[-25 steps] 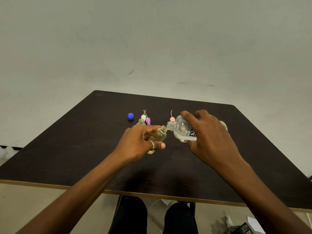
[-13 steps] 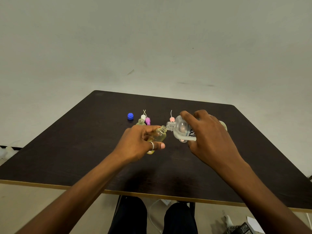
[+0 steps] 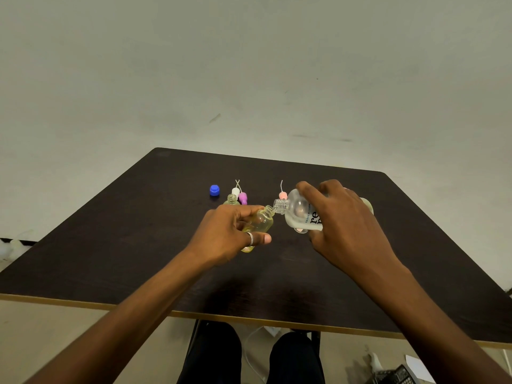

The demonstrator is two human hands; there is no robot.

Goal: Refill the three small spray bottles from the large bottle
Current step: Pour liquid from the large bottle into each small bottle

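My left hand [image 3: 230, 234] grips a small clear bottle [image 3: 260, 223] holding yellowish liquid, tilted with its open neck to the upper right. My right hand [image 3: 343, 225] holds the large clear bottle [image 3: 297, 214] tipped on its side, its neck touching the small bottle's mouth. Behind my left hand stands a second small bottle [image 3: 231, 199], uncapped. Three spray heads lie on the dark table [image 3: 124, 245]: white [image 3: 235, 191], purple [image 3: 243, 197] and pink [image 3: 282, 195]. A third small bottle is not visible.
A blue cap [image 3: 214, 190] lies at the back left of the table. A pale wall rises close behind the far edge. Below the near edge I see my legs, a white cable and dark objects on the floor at the lower right.
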